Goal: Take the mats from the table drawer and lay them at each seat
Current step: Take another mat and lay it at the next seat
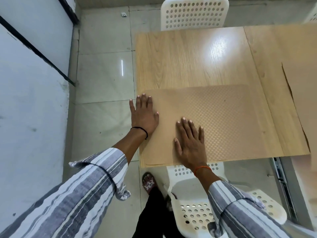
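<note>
Pale wood surface (188, 54), white perforated chairs at near and far sides. One tan mat (223, 121) lies flat at the near seat, square to the edge. Left hand (143, 115) and right hand (191, 143) press on it, fingers straight, gripping nothing. Second mat (305, 93) shows at right. Far seat bare; more laying likely remains.

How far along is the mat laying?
Both hands, left hand and right hand, press flat a tan textured mat at the near seat. Another tan mat lies at the right edge. The far white perforated chair has no mat.
</note>
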